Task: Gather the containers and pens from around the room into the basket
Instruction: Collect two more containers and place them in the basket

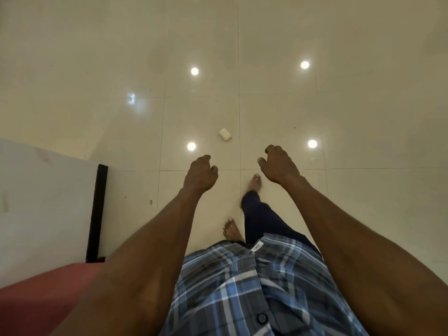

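Note:
A small white container [225,134] lies alone on the glossy cream tile floor, a little ahead of both hands. My left hand [200,174] hangs palm down with its fingers loosely curled and nothing in it. To its right, my right hand [278,165] is held the same way, fingers curled, also holding nothing. Both hands are held out in front of me, short of the container. No basket or pen is in view.
A white panel [43,204] with a black edge strip [97,214] stands at the left. A red surface [41,301] fills the lower left corner. My bare feet [254,182] are mid-step on the tiles. Ceiling lights reflect off the floor [339,105].

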